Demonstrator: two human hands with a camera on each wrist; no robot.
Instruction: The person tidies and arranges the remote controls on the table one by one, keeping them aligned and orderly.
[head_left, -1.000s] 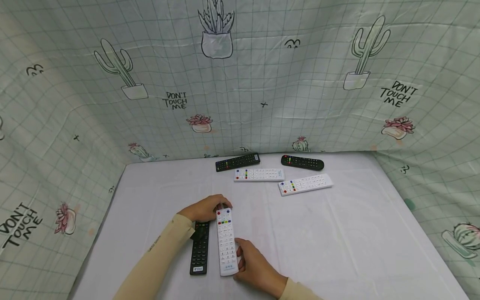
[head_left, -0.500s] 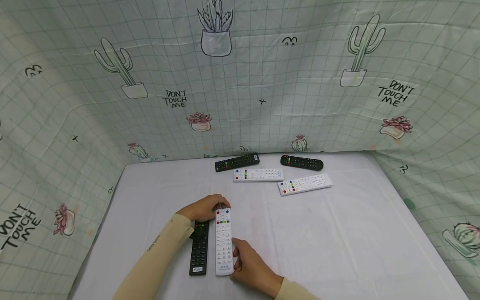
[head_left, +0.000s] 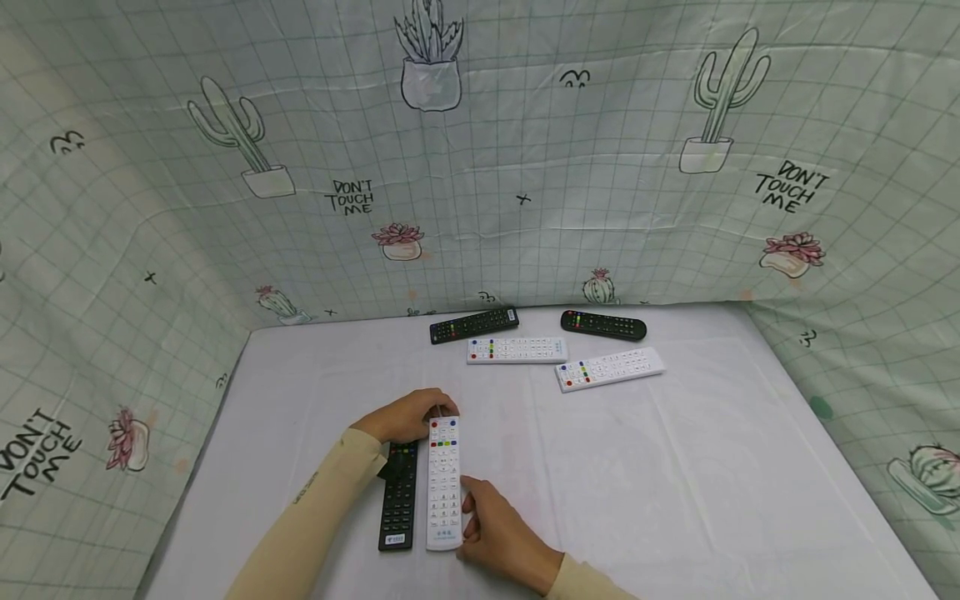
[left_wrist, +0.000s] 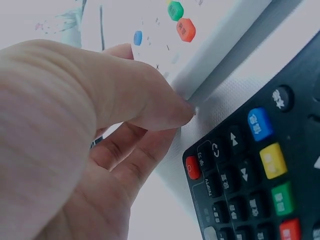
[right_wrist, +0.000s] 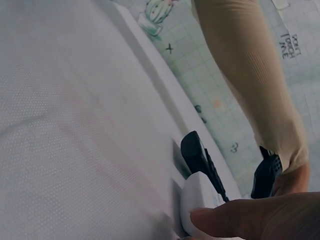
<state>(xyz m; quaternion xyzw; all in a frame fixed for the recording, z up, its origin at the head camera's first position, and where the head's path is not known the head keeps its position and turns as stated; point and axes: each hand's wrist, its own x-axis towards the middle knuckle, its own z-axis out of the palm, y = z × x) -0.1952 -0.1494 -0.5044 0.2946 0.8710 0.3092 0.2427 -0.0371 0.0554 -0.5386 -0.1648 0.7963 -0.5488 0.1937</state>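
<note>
A white remote control [head_left: 445, 492] with coloured buttons lies lengthwise on the white table, its red button toward the back. My left hand [head_left: 408, 417] grips its far end; in the left wrist view the thumb [left_wrist: 155, 102] is at the corner of the white remote. My right hand [head_left: 506, 533] holds its near right side, with the thumb [right_wrist: 225, 220] against the edge in the right wrist view. Just left of it, nearly parallel, lies a black remote control [head_left: 397, 508], its far end partly hidden by my left wrist and a dark object there.
Toward the back of the table [head_left: 675, 467] lie two black remotes, one at left [head_left: 474, 325] and one at right [head_left: 603, 325]. In front of them are two white remotes, one straight [head_left: 517, 350] and one slanted [head_left: 611, 369]. A patterned cloth [head_left: 480, 167] hangs behind.
The white remote has shifted slightly left and straightened, closer alongside the black one. My right hand has moved left with it; my left hand has barely moved.
</note>
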